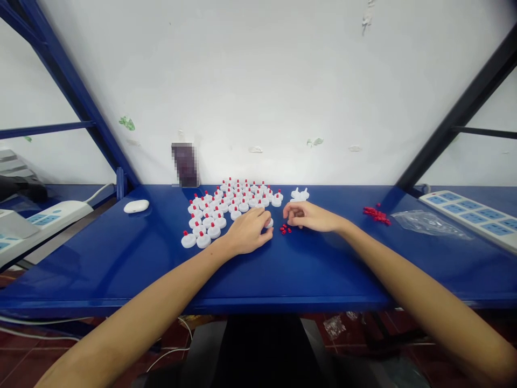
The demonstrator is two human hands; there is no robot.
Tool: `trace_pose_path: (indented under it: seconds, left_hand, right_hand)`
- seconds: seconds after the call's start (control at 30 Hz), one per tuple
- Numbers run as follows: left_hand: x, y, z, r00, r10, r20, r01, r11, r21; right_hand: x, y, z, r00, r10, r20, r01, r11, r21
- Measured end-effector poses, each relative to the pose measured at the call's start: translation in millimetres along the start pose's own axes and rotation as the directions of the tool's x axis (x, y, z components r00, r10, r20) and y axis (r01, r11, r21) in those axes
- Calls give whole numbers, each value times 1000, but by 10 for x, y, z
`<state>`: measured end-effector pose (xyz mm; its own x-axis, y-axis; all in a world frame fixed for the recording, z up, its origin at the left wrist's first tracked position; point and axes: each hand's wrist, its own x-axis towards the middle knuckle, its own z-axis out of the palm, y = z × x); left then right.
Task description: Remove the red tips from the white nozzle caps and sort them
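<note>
My left hand (251,230) is closed around a white nozzle cap (269,222), whose edge shows past the fingers; its top is hidden. My right hand (307,216) hovers just to the right with its fingers curled together. What they hold, if anything, cannot be made out. Below its fingertips lies a small pile of red tips (285,229). Left of and behind my left hand stand several rows of white nozzle caps with red tips (214,230), upright on the blue table. Beyond my right hand sit a few white nozzle caps without red tips (299,195).
More red tips (376,215) lie to the right, beside a clear plastic bag (426,223). Power strips stand at the right (472,213) and left (48,218). A white earbud case (136,206) lies at the left. A blurred phone-like object (186,165) leans on the wall.
</note>
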<state>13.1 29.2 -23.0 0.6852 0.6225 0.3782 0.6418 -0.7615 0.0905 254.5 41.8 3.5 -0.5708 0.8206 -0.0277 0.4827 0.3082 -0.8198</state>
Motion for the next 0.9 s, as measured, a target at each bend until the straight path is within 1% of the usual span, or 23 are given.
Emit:
trace_pose_path:
  seconds: [0.1, 0.17, 0.23, 0.27, 0.33, 0.37, 0.4, 0.43, 0.47, 0.53, 0.6, 0.7, 0.83, 0.9]
  left_hand:
    - [-9, -27, 30, 995, -99, -7, 97, 990, -106]
    - [-10, -38, 37, 990, -143, 11, 143, 973, -181]
    - [-4, -44, 33, 985, -165, 49, 171, 961, -217]
    - [0, -47, 29, 983, -168, 71, 180, 959, -217]
    - [11, -54, 24, 980, -166, 107, 184, 964, -194]
    - [16, -60, 25, 980, -158, 118, 178, 968, -179]
    - [20, -67, 28, 981, -146, 125, 166, 972, -168]
    - [22, -76, 34, 983, -132, 128, 152, 975, -162]
    - [23, -85, 41, 985, -118, 124, 138, 977, -164]
    - [21, -104, 54, 989, -101, 105, 119, 976, -182]
    - [17, -118, 60, 991, -96, 88, 112, 974, -195]
    - [14, -125, 56, 992, -93, 82, 107, 976, -189]
    - [14, -125, 49, 991, -98, 87, 113, 975, -189]
    - [15, -128, 48, 991, -101, 87, 116, 975, -192]
  right_hand:
    - [-21, 40, -87, 999, -45, 21, 42, 993, 115]
    - [-37, 89, -139, 997, -69, -19, 70, 988, 135]
    - [-42, 163, -173, 986, -77, -149, 89, 993, 81]
    - [-41, 205, -183, 969, -84, -233, 96, 994, 43]
    - [-33, 284, -196, 913, -111, -393, 113, 993, -18]
    - [-29, 313, -200, 882, -126, -454, 112, 992, -58]
    - [-26, 332, -202, 860, -137, -492, 95, 989, -109]
    - [-24, 341, -202, 849, -143, -509, 63, 983, -172]
    - [-24, 339, -200, 848, -142, -511, 20, 971, -237]
    - [-26, 310, -184, 866, -120, -485, -58, 940, -337]
    - [-27, 270, -161, 891, -85, -445, -92, 928, -362]
    - [-18, 236, -138, 908, -61, -414, -110, 920, -375]
    - [-3, 264, -169, 923, -80, -377, -96, 900, -424]
    - [-4, 284, -200, 926, -93, -365, -76, 903, -423]
